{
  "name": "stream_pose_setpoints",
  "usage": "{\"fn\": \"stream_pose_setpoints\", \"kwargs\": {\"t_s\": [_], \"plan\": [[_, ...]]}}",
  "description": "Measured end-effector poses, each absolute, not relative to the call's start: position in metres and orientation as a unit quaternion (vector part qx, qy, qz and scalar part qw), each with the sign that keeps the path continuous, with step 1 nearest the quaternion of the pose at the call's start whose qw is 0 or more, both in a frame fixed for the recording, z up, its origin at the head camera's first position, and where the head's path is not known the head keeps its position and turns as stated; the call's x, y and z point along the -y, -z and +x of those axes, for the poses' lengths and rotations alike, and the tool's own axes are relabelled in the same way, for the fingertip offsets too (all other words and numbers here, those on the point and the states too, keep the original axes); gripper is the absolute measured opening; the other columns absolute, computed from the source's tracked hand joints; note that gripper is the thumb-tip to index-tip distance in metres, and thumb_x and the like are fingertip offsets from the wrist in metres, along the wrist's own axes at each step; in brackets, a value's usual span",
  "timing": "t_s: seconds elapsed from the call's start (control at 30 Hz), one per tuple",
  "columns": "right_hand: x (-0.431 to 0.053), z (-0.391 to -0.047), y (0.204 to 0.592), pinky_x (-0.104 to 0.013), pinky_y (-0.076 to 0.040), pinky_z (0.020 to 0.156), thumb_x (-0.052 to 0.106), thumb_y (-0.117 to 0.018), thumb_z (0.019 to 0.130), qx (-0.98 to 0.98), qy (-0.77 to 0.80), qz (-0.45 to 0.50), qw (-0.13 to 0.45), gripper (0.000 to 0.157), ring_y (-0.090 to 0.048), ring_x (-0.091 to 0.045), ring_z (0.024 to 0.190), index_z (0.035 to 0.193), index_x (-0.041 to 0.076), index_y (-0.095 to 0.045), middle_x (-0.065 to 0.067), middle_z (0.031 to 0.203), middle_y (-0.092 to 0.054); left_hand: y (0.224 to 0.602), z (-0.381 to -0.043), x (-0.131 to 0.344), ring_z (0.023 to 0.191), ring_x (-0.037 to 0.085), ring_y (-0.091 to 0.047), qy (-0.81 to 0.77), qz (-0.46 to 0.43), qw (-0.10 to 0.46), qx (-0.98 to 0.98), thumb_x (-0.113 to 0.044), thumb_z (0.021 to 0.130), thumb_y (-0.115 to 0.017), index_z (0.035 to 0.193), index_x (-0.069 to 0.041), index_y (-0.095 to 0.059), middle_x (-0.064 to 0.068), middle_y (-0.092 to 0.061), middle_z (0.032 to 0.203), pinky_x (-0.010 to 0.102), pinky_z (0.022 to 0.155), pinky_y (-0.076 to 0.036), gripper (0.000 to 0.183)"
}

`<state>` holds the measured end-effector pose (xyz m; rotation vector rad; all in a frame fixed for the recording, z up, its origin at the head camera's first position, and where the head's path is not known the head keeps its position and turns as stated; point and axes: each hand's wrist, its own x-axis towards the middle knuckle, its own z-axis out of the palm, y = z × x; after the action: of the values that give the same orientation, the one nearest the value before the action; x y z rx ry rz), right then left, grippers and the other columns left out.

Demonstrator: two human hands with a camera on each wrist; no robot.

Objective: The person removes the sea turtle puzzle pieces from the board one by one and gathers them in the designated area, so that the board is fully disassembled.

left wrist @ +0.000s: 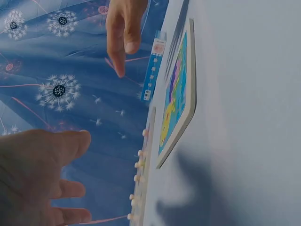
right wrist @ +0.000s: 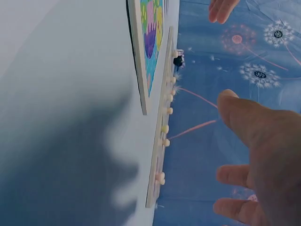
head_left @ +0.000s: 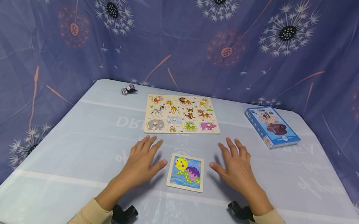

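Note:
A small square jigsaw puzzle (head_left: 186, 172) with a turtle picture and a pale wooden frame lies flat on the table between the two hands. To its left hovers my left hand (head_left: 141, 162), fingers spread and holding nothing. My right hand (head_left: 236, 167) is on the other side, also spread and bare, its thumb pointing at the frame's right edge. In the left wrist view, the puzzle (left wrist: 178, 94) stands apart from the left hand (left wrist: 37, 174), whose shadow falls on the table. The right wrist view shows the right hand (right wrist: 263, 155) likewise raised above the surface.
Behind the puzzle lies a wooden animal peg board (head_left: 182, 115) with knobbed pieces. A blue box (head_left: 272, 126) sits at the back right, and a small dark figure (head_left: 129, 89) at the back left. A patterned cloth (head_left: 164, 24) hangs around the white table (head_left: 65, 157).

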<state>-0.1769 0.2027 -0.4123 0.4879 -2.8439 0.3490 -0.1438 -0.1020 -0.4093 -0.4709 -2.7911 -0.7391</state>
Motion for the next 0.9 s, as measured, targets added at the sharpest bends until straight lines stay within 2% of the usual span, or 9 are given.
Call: {"fn": "stream_pose_setpoints", "kwargs": {"t_s": [0.1,0.3,0.6,0.9], "plan": [[-0.199,-0.178,0.412,-0.062,-0.024,0.103,0.046,-0.069,0.08,0.967,-0.125,0.186,0.124,0.068,-0.021,-0.042,0.14,0.135,0.01,-0.05,-0.019,0.149,-0.035,0.412,-0.142,0.099,0.136,0.039,-0.031,0.259,-0.167,0.12,0.944,-0.036,0.087,-0.063,0.139,-0.008,-0.045,0.019,-0.04,0.143,0.059,0.105,-0.026,0.061],[-0.189,-0.183,0.411,-0.054,-0.029,0.097,0.046,-0.067,0.083,0.96,-0.137,0.217,0.114,0.062,-0.028,-0.038,0.135,0.133,0.013,-0.052,-0.015,0.146,-0.039,0.419,-0.138,0.093,0.123,0.033,-0.041,0.267,-0.18,0.126,0.938,-0.031,0.085,-0.065,0.132,-0.009,-0.052,0.015,-0.05,0.131,0.05,0.093,-0.035,0.054],[-0.171,-0.192,0.41,-0.048,-0.032,0.093,0.043,-0.067,0.084,0.952,-0.155,0.248,0.094,0.053,-0.04,-0.03,0.118,0.127,0.014,-0.058,-0.01,0.134,-0.051,0.425,-0.136,0.085,0.104,0.026,-0.045,0.289,-0.187,0.13,0.93,-0.028,0.082,-0.069,0.12,-0.011,-0.062,0.008,-0.055,0.111,0.041,0.084,-0.036,0.042],[-0.154,-0.202,0.41,-0.042,-0.034,0.088,0.038,-0.071,0.081,0.944,-0.157,0.287,0.036,0.045,-0.043,-0.022,0.103,0.12,0.016,-0.063,-0.004,0.113,-0.059,0.43,-0.136,0.076,0.094,0.02,-0.044,0.31,-0.193,0.117,0.924,-0.024,0.078,-0.073,0.11,-0.01,-0.068,0.002,-0.054,0.097,0.035,0.078,-0.034,0.036]]}}
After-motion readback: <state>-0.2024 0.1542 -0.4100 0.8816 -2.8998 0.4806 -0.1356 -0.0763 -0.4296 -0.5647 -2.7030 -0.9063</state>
